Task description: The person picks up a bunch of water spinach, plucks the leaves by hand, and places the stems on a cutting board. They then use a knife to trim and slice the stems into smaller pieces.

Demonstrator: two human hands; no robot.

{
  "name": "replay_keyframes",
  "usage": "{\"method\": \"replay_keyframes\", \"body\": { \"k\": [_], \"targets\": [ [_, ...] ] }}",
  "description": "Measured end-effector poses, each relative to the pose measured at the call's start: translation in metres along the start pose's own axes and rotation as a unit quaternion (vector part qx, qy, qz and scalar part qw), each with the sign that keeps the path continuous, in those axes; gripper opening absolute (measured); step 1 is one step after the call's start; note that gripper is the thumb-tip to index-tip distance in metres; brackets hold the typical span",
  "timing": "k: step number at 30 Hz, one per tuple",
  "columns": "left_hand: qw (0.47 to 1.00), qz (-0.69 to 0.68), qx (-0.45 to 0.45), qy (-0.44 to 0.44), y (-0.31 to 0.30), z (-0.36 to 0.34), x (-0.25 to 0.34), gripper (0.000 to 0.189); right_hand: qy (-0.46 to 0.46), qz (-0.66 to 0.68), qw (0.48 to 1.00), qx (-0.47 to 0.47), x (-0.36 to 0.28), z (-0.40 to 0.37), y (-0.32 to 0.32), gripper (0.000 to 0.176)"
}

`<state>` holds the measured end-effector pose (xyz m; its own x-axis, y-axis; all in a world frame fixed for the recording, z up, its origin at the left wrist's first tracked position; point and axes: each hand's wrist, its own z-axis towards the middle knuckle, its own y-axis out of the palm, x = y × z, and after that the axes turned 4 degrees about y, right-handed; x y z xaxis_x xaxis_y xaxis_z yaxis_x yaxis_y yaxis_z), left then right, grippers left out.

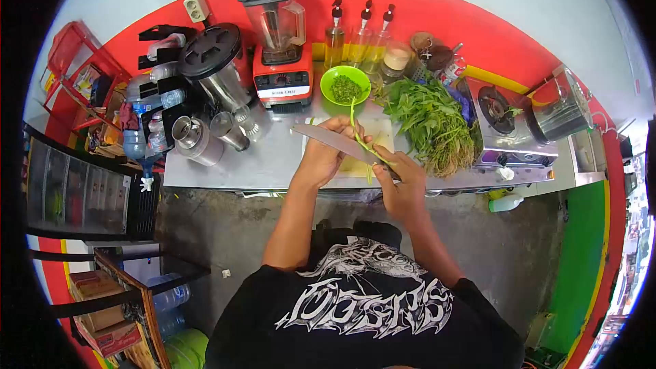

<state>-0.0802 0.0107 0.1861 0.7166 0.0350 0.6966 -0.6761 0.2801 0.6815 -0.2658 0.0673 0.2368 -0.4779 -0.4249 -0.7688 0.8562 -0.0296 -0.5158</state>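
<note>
My right hand (404,183) is closed around the handle of a kitchen knife (335,140), whose blade points left across the front of my left hand (324,154). The left hand's fingers are closed on a thin green stalk (354,123), which runs from near the bowl down past the blade. Its exact grip is partly hidden by the knife. Beneath both hands lies a light cutting board (384,138). Just beyond it, a green bowl (327,96) holds chopped green pieces (344,87). A large bunch of leafy greens (427,113) with roots lies to the right.
On the steel counter (273,167) stand a red blender (282,82), a metal canister (195,140) and glasses (230,131) at left. Pump bottles (335,39) line the back. A gas stove (509,133) with a steel pot (560,106) is at right.
</note>
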Motion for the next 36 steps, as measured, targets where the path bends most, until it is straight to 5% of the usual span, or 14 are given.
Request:
{"method": "replay_keyframes", "body": {
  "k": [26,36],
  "targets": [
    [0.997,-0.034,-0.044,0.058,0.015,0.007,-0.004,0.022,-0.013,0.015,0.999,0.041,-0.005,0.007,0.010,0.035],
    [0.998,0.020,0.021,0.050,0.015,0.001,-0.001,0.018,0.018,-0.007,1.000,0.011,-0.008,0.005,0.009,0.033]
  ]
}}
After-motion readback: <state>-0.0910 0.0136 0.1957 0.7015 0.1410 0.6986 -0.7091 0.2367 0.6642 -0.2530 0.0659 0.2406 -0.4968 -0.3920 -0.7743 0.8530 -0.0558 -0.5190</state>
